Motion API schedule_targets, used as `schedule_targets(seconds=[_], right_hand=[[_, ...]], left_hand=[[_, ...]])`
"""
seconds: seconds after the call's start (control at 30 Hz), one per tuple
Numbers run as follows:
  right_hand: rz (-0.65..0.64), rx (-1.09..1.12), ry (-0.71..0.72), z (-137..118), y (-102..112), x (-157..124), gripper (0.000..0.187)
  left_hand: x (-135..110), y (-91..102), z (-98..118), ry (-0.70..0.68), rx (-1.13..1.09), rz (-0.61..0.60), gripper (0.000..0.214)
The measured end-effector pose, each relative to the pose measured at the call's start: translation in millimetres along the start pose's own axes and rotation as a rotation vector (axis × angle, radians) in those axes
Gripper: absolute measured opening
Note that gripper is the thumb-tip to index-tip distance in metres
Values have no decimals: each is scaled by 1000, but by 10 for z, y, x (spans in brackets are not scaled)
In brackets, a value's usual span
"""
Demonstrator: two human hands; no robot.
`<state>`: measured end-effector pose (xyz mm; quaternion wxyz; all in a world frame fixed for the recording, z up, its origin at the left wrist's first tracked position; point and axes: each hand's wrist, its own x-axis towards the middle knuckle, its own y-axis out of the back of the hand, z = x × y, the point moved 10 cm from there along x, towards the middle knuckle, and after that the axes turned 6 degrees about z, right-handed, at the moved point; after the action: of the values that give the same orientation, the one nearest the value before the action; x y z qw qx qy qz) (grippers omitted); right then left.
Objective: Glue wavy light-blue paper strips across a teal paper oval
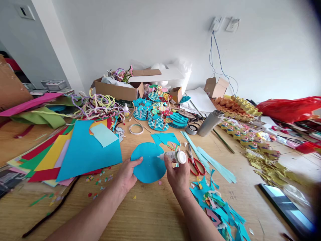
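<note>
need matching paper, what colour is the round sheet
Bright blue; the round sheet shows in the head view.

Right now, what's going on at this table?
A person's two hands are busy over the table. The left hand holds a round blue paper by its edge. The right hand holds a small white bottle tipped sideways, with its nozzle over the paper. A few tiny pale dots show on it. Scissors and blue paper scraps lie near the right hand.

Phone (pixel 286 211) just chilling near right, big red plastic bag (pixel 291 109) far right, grey flask (pixel 209 124) right of center, plus wall sockets (pixel 216 24) far back.
</note>
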<state>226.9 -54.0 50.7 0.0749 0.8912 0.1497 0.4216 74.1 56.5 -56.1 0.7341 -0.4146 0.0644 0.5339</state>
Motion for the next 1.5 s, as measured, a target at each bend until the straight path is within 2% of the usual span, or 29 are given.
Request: schedule_targets(seconds=[0.17, 0.33, 0.5, 0.63, 0.8, 0.93, 1.1, 1.23, 1.37, 1.5], right_hand=[[-17, 50, 66, -140, 29, 14, 20], [-193, 170, 63, -228, -134, -98, 20], [-312, 202, 33, -189, -274, -225, 18], [-304, 211, 42, -149, -285, -251, 18], [-325, 220, -32, -53, -317, -286, 17], [-288, 231, -62, -39, -282, -268, 19], [-129, 405, -371, 133, -164, -117, 21], [15, 568, -545, 303, -83, 45, 26], [-11, 808, -747, 531, -207, 94, 26], [-158, 987, -926, 599, -376, 28, 28]], left_hand=[[17, 12, 24, -18, -21, 20, 33], [6, 9, 40, -22, -27, 45, 29], [-21, -34, 44, -19, -36, 15, 26], [-21, -40, 30, -10, -38, 0, 25], [-6, -26, 21, -9, -39, 6, 23], [2, -25, 21, -12, -33, 4, 21], [34, 46, -19, 16, -17, 53, 19], [50, 101, -106, 80, 26, 74, 20], [23, 62, -165, 152, 78, 7, 20], [-37, -22, -150, 200, 146, -103, 27]])
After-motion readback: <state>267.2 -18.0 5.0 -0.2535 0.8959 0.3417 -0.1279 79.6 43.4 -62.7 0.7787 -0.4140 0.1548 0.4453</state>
